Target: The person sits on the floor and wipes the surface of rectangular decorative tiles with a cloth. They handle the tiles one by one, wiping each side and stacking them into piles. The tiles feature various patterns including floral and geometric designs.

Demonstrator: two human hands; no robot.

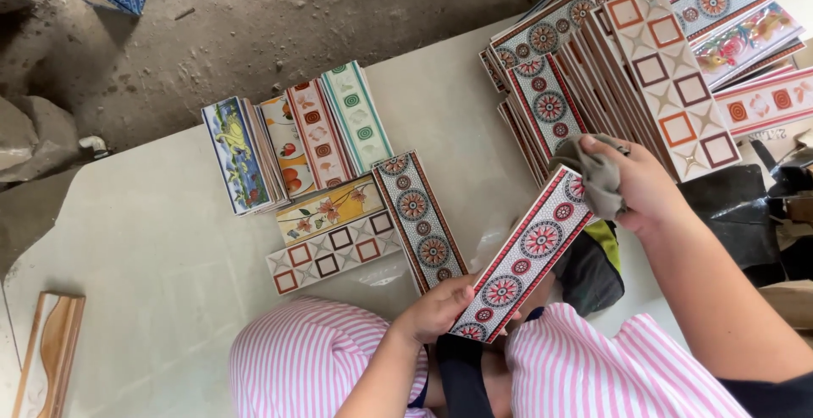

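Glossy patterned tile [527, 255] in left hand's [436, 310] grip, crumpled grey cloth [597, 174] in right hand's [639, 185].

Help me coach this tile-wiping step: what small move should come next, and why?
Probably draw the grey cloth in the right hand down the patterned tile: it sits only at the upper end, while the left hand steadies the lower end.

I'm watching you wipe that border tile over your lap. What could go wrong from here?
1. The left hand pinches only the low end of the medallion tile; pressure from the grey cloth under the right hand might lever it out of that grip.
2. The right forearm is close to the leaning tile stack; a bump might topple it.
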